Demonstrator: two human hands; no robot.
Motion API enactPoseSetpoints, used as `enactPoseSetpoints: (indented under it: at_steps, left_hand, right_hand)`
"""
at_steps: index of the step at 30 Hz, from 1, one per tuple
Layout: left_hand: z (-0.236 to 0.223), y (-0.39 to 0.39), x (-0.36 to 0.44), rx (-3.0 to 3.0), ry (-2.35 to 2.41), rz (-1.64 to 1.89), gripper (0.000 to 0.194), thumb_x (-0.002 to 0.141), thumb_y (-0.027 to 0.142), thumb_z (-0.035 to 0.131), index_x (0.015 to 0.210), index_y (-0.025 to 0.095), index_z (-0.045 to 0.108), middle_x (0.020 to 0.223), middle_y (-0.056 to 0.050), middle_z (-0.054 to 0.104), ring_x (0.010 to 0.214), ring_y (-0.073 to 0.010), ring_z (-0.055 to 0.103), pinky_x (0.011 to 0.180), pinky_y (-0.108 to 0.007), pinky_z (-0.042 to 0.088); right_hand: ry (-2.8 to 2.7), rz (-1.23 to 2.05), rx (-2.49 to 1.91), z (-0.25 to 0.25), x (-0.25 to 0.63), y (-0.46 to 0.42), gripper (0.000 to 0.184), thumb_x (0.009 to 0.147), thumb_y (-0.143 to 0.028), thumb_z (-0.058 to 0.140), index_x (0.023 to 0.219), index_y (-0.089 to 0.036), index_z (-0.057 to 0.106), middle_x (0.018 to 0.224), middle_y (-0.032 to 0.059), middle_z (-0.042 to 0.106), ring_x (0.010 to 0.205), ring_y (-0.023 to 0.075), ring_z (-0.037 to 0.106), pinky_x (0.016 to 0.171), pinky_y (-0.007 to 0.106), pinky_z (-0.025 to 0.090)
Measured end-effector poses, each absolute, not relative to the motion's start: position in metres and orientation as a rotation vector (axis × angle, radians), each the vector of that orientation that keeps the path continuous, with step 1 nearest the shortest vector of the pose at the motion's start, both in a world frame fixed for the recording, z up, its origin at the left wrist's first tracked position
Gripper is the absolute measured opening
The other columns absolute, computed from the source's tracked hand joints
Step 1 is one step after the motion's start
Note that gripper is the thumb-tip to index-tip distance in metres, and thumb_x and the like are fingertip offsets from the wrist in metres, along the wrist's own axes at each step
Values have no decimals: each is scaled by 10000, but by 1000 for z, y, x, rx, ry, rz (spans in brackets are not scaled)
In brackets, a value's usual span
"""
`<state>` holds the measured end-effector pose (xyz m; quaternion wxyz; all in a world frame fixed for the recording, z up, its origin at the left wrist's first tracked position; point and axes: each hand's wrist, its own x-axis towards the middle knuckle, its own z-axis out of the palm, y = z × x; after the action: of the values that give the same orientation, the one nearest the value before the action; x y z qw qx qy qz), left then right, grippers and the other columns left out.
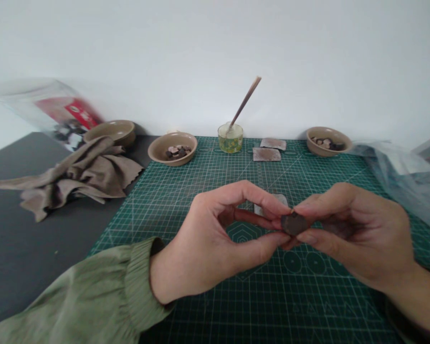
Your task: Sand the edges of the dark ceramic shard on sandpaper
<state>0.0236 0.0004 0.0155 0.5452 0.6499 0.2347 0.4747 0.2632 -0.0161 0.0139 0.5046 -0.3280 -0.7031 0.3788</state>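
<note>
A small dark brown, roundish flat piece is pinched between both hands above the cutting mat. My left hand grips its left edge with thumb and fingertips. From the other side, my right hand holds its right edge between thumb and forefinger. What the piece is made of I cannot tell. Behind the fingers, partly hidden, a pale grey flat block lies on the green cutting mat.
Along the back stand a bowl of small pieces, a glass cup with a stick, two flat brownish blocks and another bowl. Left are a crumpled cloth, a bowl and a plastic bag; right, clear plastic.
</note>
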Motion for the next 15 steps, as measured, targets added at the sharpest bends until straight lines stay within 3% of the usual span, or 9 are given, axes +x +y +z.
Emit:
enactPoseSetpoints:
  at_steps: [9, 15]
  left_hand:
    - [17, 0, 21, 1529, 547, 1133, 284, 869, 75, 930, 1095, 164, 784, 1100, -65, 840, 968, -163, 822, 900, -255, 726]
    - [20, 0, 19, 1473, 542, 1115, 138, 967, 112, 848, 1080, 185, 816, 1064, -60, 829, 942, -165, 802, 862, -267, 714]
  right_hand:
    - [-1710, 914, -784, 14, 264, -17, 358, 905, -85, 923, 1171, -314, 857, 986, 12, 884, 817, 196, 877, 712, 241, 742]
    - [-1713, 989, -740, 12, 265, -18, 408, 922, -51, 892, 1226, -318, 833, 1007, 14, 892, 792, 217, 885, 717, 295, 757]
